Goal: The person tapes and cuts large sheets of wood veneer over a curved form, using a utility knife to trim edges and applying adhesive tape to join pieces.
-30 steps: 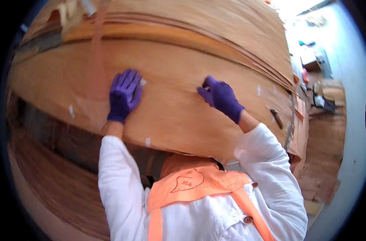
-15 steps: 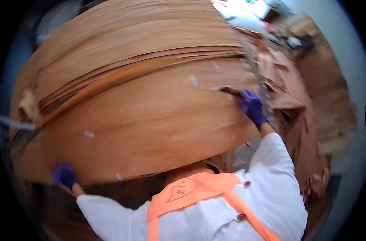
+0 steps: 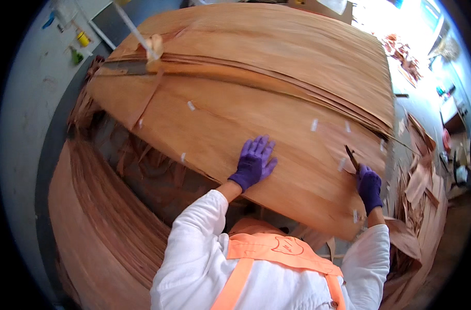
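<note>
A broad sheet of orange-brown wood veneer (image 3: 292, 178) lies across the work surface before me. My left hand (image 3: 253, 161), in a purple glove, rests flat on it near the front edge, fingers spread. Toward the sheet's right end my right hand (image 3: 369, 188), gloved alike, is closed round a dark knife (image 3: 352, 157) that points away from me. Just beyond the knife is a pinker patch of veneer (image 3: 339, 139). Small white tape pieces (image 3: 314, 125) dot the sheet. At its left end a narrow veneer strip (image 3: 148, 103) lies across it.
Behind the sheet rises a wide veneer stack (image 3: 277, 41). More stacked veneer (image 3: 106, 206) stands at the lower left. Torn veneer scraps (image 3: 419, 181) heap up at the right. A pale bar (image 3: 134, 31) slants down at the far left beside the wall (image 3: 28, 103).
The view has swung leftward, bringing the left wall and lower-left stack into sight. My left hand has shifted from the sheet's left part toward its middle. The knife stays in my right hand.
</note>
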`<move>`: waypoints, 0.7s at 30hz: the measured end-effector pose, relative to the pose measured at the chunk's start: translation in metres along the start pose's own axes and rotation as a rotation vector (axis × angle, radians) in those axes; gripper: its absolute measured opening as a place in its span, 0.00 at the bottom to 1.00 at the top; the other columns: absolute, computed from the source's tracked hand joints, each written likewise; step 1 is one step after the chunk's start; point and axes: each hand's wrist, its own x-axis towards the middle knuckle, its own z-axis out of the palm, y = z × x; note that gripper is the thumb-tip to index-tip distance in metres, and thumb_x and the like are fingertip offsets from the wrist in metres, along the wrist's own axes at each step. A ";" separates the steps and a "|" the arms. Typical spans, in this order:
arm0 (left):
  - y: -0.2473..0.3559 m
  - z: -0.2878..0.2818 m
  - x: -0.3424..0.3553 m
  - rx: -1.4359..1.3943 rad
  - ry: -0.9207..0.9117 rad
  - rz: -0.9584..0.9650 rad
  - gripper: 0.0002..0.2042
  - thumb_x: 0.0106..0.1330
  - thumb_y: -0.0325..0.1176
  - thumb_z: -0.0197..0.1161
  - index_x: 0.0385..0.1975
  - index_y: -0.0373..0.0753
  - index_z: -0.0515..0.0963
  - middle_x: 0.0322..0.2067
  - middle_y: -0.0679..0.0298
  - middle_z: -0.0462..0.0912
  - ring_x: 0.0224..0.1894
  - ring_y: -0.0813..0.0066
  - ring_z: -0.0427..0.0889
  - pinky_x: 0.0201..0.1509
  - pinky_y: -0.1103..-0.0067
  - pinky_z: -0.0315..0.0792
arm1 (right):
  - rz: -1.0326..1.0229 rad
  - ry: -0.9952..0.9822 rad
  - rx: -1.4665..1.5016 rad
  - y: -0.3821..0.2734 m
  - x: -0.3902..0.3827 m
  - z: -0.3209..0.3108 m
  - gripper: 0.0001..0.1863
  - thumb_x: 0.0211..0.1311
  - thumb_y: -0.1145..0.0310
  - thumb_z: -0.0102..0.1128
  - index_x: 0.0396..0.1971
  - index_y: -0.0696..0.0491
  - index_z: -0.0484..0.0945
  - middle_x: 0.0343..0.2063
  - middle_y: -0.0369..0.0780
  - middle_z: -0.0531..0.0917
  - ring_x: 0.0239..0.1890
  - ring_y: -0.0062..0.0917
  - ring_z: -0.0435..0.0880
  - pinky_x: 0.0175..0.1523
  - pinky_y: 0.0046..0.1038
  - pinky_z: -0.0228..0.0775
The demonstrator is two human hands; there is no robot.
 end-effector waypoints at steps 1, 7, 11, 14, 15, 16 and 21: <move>0.040 0.022 0.009 -0.062 -0.004 0.122 0.17 0.57 0.40 0.54 0.44 0.40 0.73 0.46 0.51 0.73 0.52 0.53 0.68 0.56 0.58 0.59 | 0.126 0.001 0.080 0.012 -0.031 -0.017 0.10 0.55 0.71 0.51 0.37 0.55 0.75 0.27 0.46 0.80 0.30 0.43 0.78 0.33 0.39 0.70; -0.040 0.050 -0.037 0.258 -0.302 -0.046 0.23 0.60 0.42 0.49 0.54 0.41 0.68 0.56 0.53 0.67 0.61 0.55 0.61 0.63 0.60 0.51 | 0.255 0.112 1.253 0.002 -0.081 -0.025 0.19 0.59 0.70 0.54 0.51 0.60 0.69 0.38 0.41 0.80 0.39 0.25 0.79 0.44 0.26 0.72; 0.009 0.037 -0.006 0.296 -0.266 0.018 0.26 0.62 0.44 0.47 0.60 0.44 0.62 0.63 0.57 0.57 0.65 0.56 0.54 0.65 0.58 0.43 | 0.525 0.192 1.816 0.011 -0.124 -0.033 0.25 0.62 0.65 0.54 0.57 0.58 0.63 0.43 0.41 0.78 0.42 0.25 0.79 0.47 0.28 0.74; 0.003 0.035 -0.015 0.336 -0.300 0.001 0.26 0.63 0.45 0.46 0.61 0.44 0.62 0.63 0.57 0.58 0.65 0.56 0.53 0.66 0.59 0.42 | 0.626 0.238 1.858 0.000 -0.144 -0.027 0.25 0.61 0.67 0.55 0.57 0.56 0.63 0.43 0.41 0.78 0.43 0.26 0.79 0.47 0.29 0.74; 0.000 0.035 -0.019 0.334 -0.299 -0.002 0.26 0.63 0.46 0.46 0.61 0.44 0.61 0.63 0.57 0.57 0.66 0.57 0.53 0.66 0.59 0.42 | 0.656 0.250 1.848 -0.001 -0.147 -0.026 0.26 0.60 0.68 0.55 0.58 0.56 0.62 0.43 0.41 0.77 0.43 0.26 0.79 0.47 0.29 0.74; -0.005 0.034 -0.022 0.333 -0.298 -0.005 0.26 0.63 0.46 0.45 0.61 0.45 0.61 0.63 0.57 0.57 0.66 0.57 0.52 0.66 0.60 0.41 | 0.629 0.272 1.864 -0.004 -0.150 -0.025 0.25 0.59 0.69 0.56 0.56 0.56 0.62 0.41 0.41 0.78 0.42 0.26 0.79 0.45 0.28 0.75; -0.003 0.032 -0.025 0.330 -0.295 -0.012 0.26 0.63 0.46 0.45 0.61 0.46 0.61 0.64 0.57 0.57 0.66 0.59 0.51 0.66 0.60 0.41 | 0.623 0.256 1.906 -0.014 -0.146 -0.023 0.22 0.53 0.71 0.60 0.48 0.56 0.65 0.32 0.37 0.77 0.33 0.24 0.79 0.40 0.28 0.75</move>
